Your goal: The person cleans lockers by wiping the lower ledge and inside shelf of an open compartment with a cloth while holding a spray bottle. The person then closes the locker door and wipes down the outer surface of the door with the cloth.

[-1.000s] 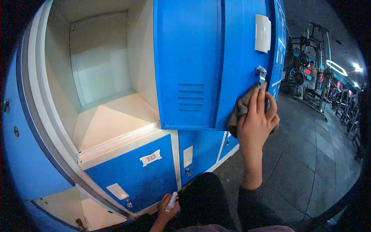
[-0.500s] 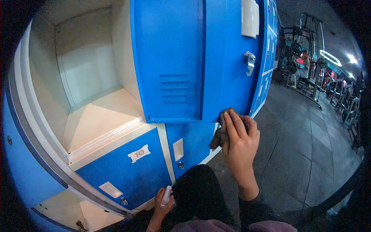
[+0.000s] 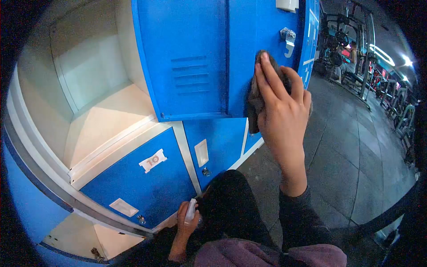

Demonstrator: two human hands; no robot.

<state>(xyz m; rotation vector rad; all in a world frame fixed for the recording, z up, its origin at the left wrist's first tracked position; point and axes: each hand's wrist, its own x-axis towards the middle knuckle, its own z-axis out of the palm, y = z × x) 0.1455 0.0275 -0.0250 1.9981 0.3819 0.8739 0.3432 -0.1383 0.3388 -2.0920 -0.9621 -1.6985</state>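
Note:
My right hand (image 3: pixel 284 111) presses a dark grey cloth (image 3: pixel 254 104) against the inner face of an open blue locker door (image 3: pixel 191 40), below its metal latch (image 3: pixel 288 42). The fingers lie over the cloth, pointing up. Low in the view, beside my knee, my left hand (image 3: pixel 187 222) is closed around what looks like a spray bottle (image 3: pixel 191 209) with a white head. Most of the bottle is hidden by the fingers and dark clothing. Left of the door, the open locker compartment (image 3: pixel 89 80) shows pale walls and a bare shelf.
Below stands a shut blue locker door (image 3: pixel 142 182) with a number label (image 3: pixel 153 161) and a white recessed handle (image 3: pixel 124 207). Another open compartment (image 3: pixel 75 233) is at the lower left. Gym machines (image 3: pixel 347 49) and a person stand beyond the dark tiled floor (image 3: pixel 338 147) at right.
My right hand has moved the cloth up the door from its bottom edge towards the latch. The left hand keeps its hold on the bottle. The view has tipped slightly down.

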